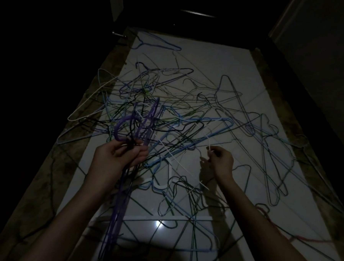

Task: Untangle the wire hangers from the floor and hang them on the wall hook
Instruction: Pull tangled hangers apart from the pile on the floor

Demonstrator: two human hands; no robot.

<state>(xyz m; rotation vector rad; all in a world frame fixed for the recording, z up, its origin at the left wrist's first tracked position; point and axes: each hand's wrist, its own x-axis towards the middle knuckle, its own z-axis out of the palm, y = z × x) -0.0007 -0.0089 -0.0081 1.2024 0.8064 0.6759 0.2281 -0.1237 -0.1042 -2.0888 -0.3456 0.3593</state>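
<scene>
Head view, looking down a dim tiled floor (220,59). Nearest the viewer, two forearms reach forward, the hands held apart. The left hand (122,155) is curled round a bundle of hangers (122,187): purple, blue and dark wires whose long axes run back toward the viewer along the left forearm, with their hooks rising just beyond the fingers. The right hand (221,161) pinches a thin white hanger (177,160) at one end; its wire slants across the gap between the hands and threads into the heap, so this hand is the nearer to the piece being freed.

Under and beyond both hands lies the tangle of hangers (168,110), spread from the near edge of the floor almost to the far edge and spilling over the darker speckled border (45,173) on the left. A light blue hanger (207,132) lies just past the hands, crossed by the white wire. A lone blue hanger (159,44) sits apart near the far edge. A red cord or wire (301,239) lies near the right edge.

The wall hook is not in view; dark walls close both sides. Judged from the layout, open room for lifting is upward and toward the viewer; sideways pulls would likely snag neighbouring wires.
</scene>
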